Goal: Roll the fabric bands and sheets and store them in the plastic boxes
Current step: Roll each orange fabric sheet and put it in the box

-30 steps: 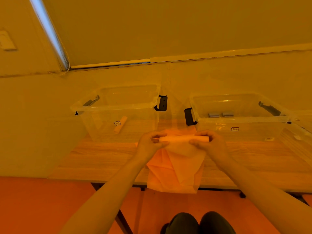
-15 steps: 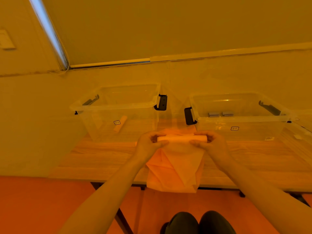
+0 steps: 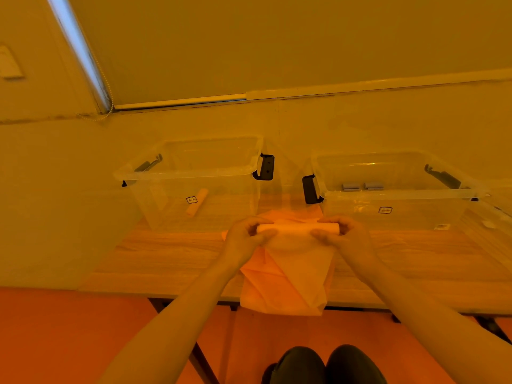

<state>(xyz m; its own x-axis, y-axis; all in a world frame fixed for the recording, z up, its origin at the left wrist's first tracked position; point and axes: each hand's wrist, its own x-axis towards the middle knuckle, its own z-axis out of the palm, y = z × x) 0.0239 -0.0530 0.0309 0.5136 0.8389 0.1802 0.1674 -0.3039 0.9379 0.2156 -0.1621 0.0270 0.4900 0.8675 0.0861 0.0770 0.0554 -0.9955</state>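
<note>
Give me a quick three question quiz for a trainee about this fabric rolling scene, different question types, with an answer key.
1. True or false: both hands hold the rolled end of the orange fabric sheet.
2. Multiple choice: where does the finished orange roll lie? A) left plastic box B) right plastic box C) on the floor
3. Fill in: the unrolled end of the sheet hangs over the near edge of the ____.

Key
1. True: the left hand and right hand each grip one end of the roll.
2. A, the left plastic box; the right plastic box holds two small grey items.
3. table.
</note>
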